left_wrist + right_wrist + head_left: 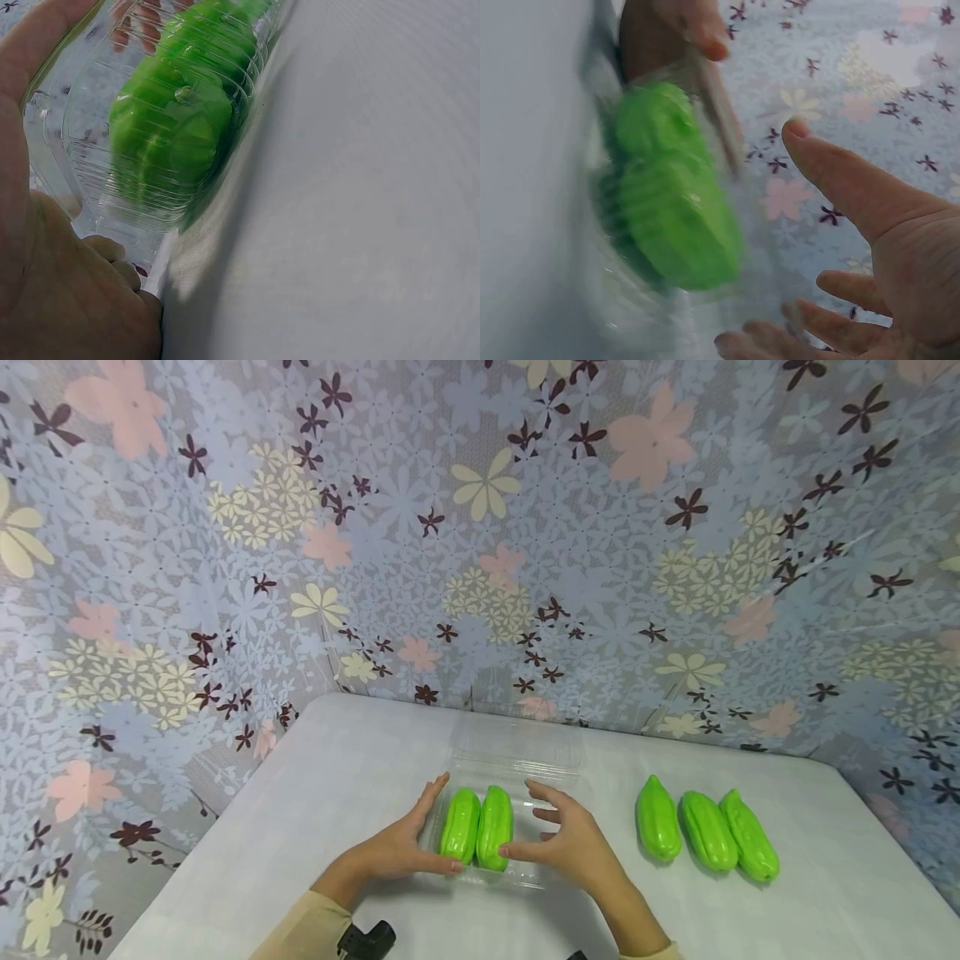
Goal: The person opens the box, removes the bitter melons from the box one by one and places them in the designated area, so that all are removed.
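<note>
A clear plastic clamshell box (531,875) lies on the table, its lid (517,745) folded back towards the wall. Two glossy, ribbed green toy vegetables, long like cucumbers, lie side by side in its left half: a left one (460,827) and a right one (494,828). My left hand (397,847) is at the box's left side, index finger extended along it and thumb across the front rim. Over the right half hovers my right hand (566,839), fingers spread, thumb tip by the right vegetable. Nothing is held in the right hand (885,255).
Right of the box, three more green vegetables lie in a loose row: one apart (657,820), a middle one (708,832) and a right one (748,837). A flower-patterned cloth (480,568) hangs behind the white table (337,760) and along its left side.
</note>
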Available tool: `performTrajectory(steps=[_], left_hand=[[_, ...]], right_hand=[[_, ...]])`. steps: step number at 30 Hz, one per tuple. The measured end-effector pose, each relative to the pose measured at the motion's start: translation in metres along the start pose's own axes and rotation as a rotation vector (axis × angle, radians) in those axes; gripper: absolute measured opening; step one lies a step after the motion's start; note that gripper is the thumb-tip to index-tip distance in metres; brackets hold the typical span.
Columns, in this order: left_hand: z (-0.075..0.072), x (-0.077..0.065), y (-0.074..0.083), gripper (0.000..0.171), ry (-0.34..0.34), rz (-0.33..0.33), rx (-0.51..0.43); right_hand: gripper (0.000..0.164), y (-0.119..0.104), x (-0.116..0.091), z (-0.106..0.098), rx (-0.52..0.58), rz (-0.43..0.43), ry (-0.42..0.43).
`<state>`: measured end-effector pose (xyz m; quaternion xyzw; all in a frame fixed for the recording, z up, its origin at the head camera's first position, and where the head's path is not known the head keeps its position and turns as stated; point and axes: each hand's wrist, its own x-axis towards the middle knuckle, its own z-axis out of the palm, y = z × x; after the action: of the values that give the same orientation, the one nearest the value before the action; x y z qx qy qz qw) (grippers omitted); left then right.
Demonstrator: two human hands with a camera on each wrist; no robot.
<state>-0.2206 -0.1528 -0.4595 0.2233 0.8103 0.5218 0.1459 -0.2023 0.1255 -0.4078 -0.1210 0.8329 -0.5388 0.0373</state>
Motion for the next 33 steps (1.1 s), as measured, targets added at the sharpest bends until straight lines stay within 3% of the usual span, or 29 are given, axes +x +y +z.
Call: performTrajectory(steps=[11, 33], left_hand=[[0.001, 0.0, 0.001, 0.122, -0.002, -0.009, 0.019], [-0.001, 0.001, -0.001, 0.124, 0.005, -0.003, 0.021]], right_hand=[[0.094, 0.005, 0.0, 0.026, -0.117, -0.052, -0.034], [0.097, 0.006, 0.009, 0.04, -0.312, -0.098, 0.017]])
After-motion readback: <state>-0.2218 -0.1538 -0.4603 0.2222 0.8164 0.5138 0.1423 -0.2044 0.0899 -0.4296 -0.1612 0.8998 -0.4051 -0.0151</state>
